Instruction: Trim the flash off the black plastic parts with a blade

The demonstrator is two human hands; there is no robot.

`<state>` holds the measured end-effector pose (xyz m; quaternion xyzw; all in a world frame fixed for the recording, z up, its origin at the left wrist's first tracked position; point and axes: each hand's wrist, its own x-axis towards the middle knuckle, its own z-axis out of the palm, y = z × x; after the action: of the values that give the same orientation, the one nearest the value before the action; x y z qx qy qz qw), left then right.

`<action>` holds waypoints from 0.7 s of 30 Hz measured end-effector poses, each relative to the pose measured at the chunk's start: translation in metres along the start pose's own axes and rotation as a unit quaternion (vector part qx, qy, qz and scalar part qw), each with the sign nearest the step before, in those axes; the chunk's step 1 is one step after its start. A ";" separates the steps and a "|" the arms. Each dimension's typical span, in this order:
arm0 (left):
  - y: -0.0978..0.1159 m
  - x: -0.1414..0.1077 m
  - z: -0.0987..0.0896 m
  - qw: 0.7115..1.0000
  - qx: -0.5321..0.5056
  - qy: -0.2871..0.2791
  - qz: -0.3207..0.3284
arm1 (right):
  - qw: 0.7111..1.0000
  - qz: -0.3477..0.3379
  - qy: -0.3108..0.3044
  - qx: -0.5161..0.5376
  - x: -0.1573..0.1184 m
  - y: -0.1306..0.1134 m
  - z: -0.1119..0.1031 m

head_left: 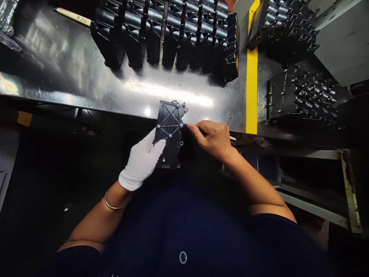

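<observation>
A flat black plastic part (169, 117) with crossed ribs and small round bosses is held upright near the table's front edge. My left hand (142, 158), in a white glove, grips its lower left side with the thumb on its face. Bare and pinched, my right hand (212, 136) is just right of the part, its fingertips close to a boss on the right edge. A thin, dark thing seems to stick out from the fingertips toward that boss, too small to name. A light-coloured end of something shows behind the right wrist.
Rows of black parts (170, 34) stand along the back of the metal table (86, 77). A pen-like stick (72, 16) marked A35 lies left of them. Beyond the yellow strip (251, 92) are more black parts (314, 94). A metal frame (311, 154) stands at the lower right.
</observation>
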<state>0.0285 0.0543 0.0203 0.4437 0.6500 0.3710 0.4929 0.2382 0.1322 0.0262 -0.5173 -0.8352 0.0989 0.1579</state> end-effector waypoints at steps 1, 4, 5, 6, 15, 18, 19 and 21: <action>0.000 0.000 0.000 1.000 -0.002 0.000 0.000 | 1.000 0.004 -0.001 -0.002 -0.001 -0.001 -0.001; 0.001 0.000 0.001 1.000 -0.005 0.003 -0.002 | 1.000 0.022 0.005 -0.001 -0.005 -0.005 -0.002; 0.001 -0.001 0.001 1.000 -0.005 0.003 -0.003 | 1.000 0.028 0.008 0.002 -0.006 -0.007 -0.002; 0.001 -0.001 0.002 1.000 -0.006 0.003 -0.003 | 0.999 0.034 0.010 0.005 -0.008 -0.009 -0.001; -0.005 0.002 0.002 0.999 -0.033 -0.009 0.017 | 0.995 0.038 -0.021 0.090 -0.009 -0.016 0.000; -0.001 0.000 -0.015 0.997 0.008 -0.078 0.023 | 0.978 0.071 0.034 0.194 0.000 -0.005 -0.015; 0.001 -0.002 -0.023 0.991 0.030 -0.128 0.023 | 0.967 0.090 0.039 0.234 0.003 -0.001 -0.020; 0.006 -0.006 -0.040 0.967 0.074 -0.244 0.015 | 0.936 0.109 -0.052 0.330 0.007 0.005 -0.026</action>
<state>-0.0085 0.0485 0.0375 0.5656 0.5289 0.2099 0.5969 0.2489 0.1405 0.0504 -0.5183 -0.7012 0.4120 0.2645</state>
